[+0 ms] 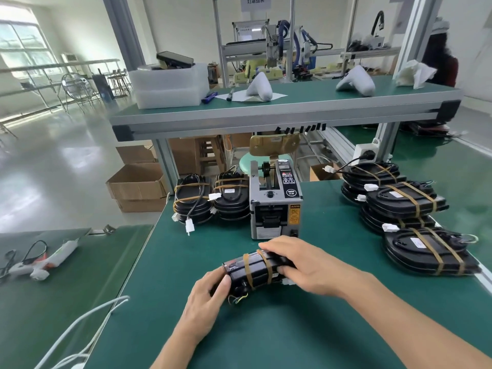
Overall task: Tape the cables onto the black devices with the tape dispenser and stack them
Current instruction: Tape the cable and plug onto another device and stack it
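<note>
both hands hold one black device [255, 270] tipped on its edge on the green worktop [306, 328], just in front of the tape dispenser [275, 206]. the left hand [210, 296] grips the near end, thumb over the top corner; the right hand [300, 265] wraps the far end, fingers curled over the upper edge. two bands of tan tape [266, 267] already cross the device, and loose thin wires [238, 298] stick out below it, so the taping on this one looks close to done, perhaps with only pressing down left.

much of the batch seems finished: taped devices sit stacked in a right-hand row [404, 209] of three piles, well apart from the hands. two more piles [210, 201] stand just left of the dispenser, banded too, with white connectors [189, 227] dangling from one. whether those are finished or waiting i cannot tell.

what remains, by my judgement, is carrying this device to a pile. room is open on the worktop between the hands and the right-hand row. the near right pile sits close to the worktop's edge. the left edge of the worktop lies near the left forearm, with a gap to a neighbouring bench [66, 288].
</note>
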The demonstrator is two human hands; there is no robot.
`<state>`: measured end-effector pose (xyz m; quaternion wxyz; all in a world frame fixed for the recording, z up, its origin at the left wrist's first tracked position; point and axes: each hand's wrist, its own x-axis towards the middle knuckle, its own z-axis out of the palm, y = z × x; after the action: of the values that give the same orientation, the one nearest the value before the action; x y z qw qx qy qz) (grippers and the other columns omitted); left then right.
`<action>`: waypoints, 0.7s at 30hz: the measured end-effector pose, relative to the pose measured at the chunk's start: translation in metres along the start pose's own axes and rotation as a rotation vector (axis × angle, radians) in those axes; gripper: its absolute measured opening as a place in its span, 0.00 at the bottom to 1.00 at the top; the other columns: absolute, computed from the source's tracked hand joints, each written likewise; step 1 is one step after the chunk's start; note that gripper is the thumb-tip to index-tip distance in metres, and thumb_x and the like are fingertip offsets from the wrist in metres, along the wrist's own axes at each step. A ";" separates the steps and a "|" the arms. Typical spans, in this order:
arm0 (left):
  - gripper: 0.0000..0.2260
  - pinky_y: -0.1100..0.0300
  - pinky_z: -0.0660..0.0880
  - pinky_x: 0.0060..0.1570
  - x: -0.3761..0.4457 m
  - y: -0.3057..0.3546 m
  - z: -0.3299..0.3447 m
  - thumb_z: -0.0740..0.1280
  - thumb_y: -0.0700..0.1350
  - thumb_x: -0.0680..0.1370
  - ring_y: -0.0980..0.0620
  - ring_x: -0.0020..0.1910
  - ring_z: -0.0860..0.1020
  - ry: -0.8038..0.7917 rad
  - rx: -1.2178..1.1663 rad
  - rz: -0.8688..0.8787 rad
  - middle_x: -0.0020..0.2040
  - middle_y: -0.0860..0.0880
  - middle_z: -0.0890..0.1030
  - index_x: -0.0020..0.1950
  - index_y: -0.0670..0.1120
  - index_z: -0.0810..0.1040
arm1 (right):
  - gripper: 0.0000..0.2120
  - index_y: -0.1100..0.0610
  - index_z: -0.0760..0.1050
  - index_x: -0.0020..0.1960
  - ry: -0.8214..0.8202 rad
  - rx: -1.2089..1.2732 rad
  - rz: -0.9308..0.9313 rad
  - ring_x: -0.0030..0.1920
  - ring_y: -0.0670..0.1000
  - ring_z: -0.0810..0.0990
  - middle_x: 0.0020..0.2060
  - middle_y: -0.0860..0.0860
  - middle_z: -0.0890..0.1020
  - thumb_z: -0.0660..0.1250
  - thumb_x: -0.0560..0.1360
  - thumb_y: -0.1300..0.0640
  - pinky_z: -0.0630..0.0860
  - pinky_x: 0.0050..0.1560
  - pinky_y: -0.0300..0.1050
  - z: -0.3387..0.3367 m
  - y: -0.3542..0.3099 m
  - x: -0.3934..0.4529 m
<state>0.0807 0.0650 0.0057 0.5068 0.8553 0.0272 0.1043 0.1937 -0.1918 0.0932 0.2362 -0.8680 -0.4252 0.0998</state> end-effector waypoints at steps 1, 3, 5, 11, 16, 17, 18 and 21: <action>0.18 0.47 0.75 0.65 0.000 0.000 0.000 0.58 0.63 0.82 0.52 0.62 0.80 0.000 0.012 0.012 0.60 0.59 0.85 0.68 0.63 0.81 | 0.29 0.44 0.64 0.79 0.020 0.005 -0.008 0.73 0.40 0.65 0.72 0.38 0.69 0.65 0.81 0.60 0.61 0.77 0.43 0.003 0.001 -0.002; 0.19 0.45 0.77 0.63 0.000 -0.001 0.000 0.59 0.63 0.82 0.51 0.60 0.81 0.008 0.041 0.051 0.57 0.57 0.85 0.65 0.57 0.83 | 0.29 0.45 0.65 0.79 0.055 0.029 -0.010 0.73 0.37 0.63 0.72 0.37 0.69 0.66 0.80 0.59 0.59 0.77 0.40 0.007 0.001 -0.005; 0.21 0.45 0.77 0.60 0.001 0.000 0.001 0.59 0.63 0.82 0.51 0.58 0.82 0.002 0.074 0.085 0.56 0.56 0.85 0.63 0.54 0.84 | 0.28 0.43 0.65 0.78 0.058 0.058 0.004 0.72 0.35 0.63 0.71 0.35 0.69 0.66 0.80 0.56 0.58 0.75 0.36 0.009 0.001 -0.008; 0.22 0.49 0.79 0.56 0.003 -0.002 0.001 0.61 0.68 0.81 0.54 0.55 0.83 0.005 0.061 0.104 0.54 0.60 0.86 0.62 0.57 0.84 | 0.20 0.42 0.76 0.71 0.136 0.379 0.221 0.59 0.30 0.77 0.59 0.31 0.81 0.68 0.79 0.44 0.74 0.64 0.35 -0.003 -0.005 -0.001; 0.23 0.48 0.80 0.55 0.003 -0.001 0.001 0.61 0.71 0.80 0.53 0.52 0.84 0.005 0.029 0.108 0.52 0.57 0.87 0.61 0.58 0.85 | 0.16 0.51 0.78 0.69 0.380 0.631 0.399 0.55 0.41 0.84 0.56 0.43 0.85 0.67 0.82 0.55 0.77 0.66 0.46 -0.010 -0.010 0.036; 0.22 0.48 0.80 0.54 0.004 0.000 0.001 0.61 0.71 0.80 0.53 0.51 0.84 0.012 0.028 0.107 0.51 0.57 0.87 0.60 0.59 0.85 | 0.17 0.53 0.76 0.71 0.396 0.669 0.453 0.53 0.42 0.85 0.55 0.45 0.85 0.66 0.82 0.57 0.78 0.64 0.46 -0.011 -0.012 0.044; 0.22 0.48 0.80 0.54 0.004 0.000 0.001 0.61 0.72 0.80 0.53 0.50 0.84 0.016 0.028 0.105 0.50 0.57 0.86 0.59 0.59 0.85 | 0.18 0.55 0.75 0.72 0.409 0.694 0.506 0.51 0.44 0.85 0.55 0.47 0.85 0.65 0.82 0.59 0.79 0.62 0.47 -0.010 -0.012 0.051; 0.21 0.47 0.80 0.54 0.004 -0.001 0.000 0.62 0.72 0.80 0.52 0.50 0.84 0.017 0.025 0.108 0.50 0.57 0.86 0.59 0.61 0.85 | 0.22 0.59 0.71 0.75 0.448 0.739 0.626 0.48 0.47 0.85 0.61 0.51 0.82 0.63 0.82 0.61 0.79 0.63 0.52 -0.007 -0.013 0.067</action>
<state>0.0848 0.0659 0.0049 0.4897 0.8607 -0.0134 0.1384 0.2288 -0.1345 0.1079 0.5701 -0.8124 -0.0214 0.1206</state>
